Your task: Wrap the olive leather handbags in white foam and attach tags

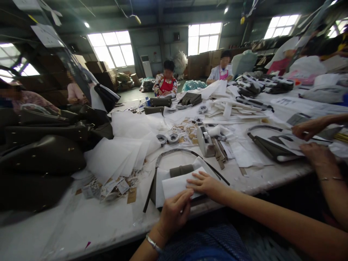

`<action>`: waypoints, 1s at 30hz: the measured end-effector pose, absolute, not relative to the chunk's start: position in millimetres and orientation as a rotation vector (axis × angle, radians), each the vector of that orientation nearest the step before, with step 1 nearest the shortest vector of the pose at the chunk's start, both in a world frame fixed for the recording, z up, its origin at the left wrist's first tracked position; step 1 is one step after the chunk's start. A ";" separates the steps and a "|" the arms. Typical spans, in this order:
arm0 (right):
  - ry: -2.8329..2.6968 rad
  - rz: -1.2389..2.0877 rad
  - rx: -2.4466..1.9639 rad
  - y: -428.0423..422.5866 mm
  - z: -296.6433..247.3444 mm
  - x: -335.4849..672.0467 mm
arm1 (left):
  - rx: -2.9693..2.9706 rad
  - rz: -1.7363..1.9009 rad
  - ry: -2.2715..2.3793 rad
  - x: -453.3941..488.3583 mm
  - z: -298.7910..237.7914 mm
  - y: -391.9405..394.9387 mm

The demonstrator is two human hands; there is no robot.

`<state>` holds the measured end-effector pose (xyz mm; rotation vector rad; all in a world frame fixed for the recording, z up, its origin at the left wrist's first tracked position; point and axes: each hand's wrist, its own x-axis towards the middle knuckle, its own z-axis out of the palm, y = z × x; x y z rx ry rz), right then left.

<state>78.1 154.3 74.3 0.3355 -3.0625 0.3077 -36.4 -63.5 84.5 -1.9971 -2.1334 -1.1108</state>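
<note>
A dark olive handbag [181, 170] lies flat on the table before me, its long wrapped handle [176, 151] arching away from me. White sheets cover much of the bag, and a folded white sheet [174, 185] is on top at the near side. My right hand [207, 185] rests flat on this sheet with its fingers spread. Beside it, my left hand [177, 209] is closed with curled fingers at the sheet's near edge, seemingly pinching it. The bag's near edge is partly hidden by my hands.
Dark bags [40, 159] are piled at left. Stacked white sheets [122, 159] and loose tags [116, 188] lie nearby. Behind the bag are tape rolls [173, 138] and a tape dispenser [205, 142]. A co-worker's hands [317, 154] handle another bag [272, 146] at right. More people sit across the table.
</note>
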 end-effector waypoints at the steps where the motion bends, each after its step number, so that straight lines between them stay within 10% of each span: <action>1: -3.048 0.316 0.328 153.9 73.7 78.1 | -1.928 -1.127 -2.183 -30.4 86.7 -56.3; 17: -2.559 0.604 0.041 132.5 80.4 146.6 | -1.777 -0.525 -2.167 -25.1 22.3 -37.6; 30: -2.329 0.816 -1.923 130.4 -96.4 415.6 | -1.816 -0.630 -2.251 -18.5 29.2 -34.5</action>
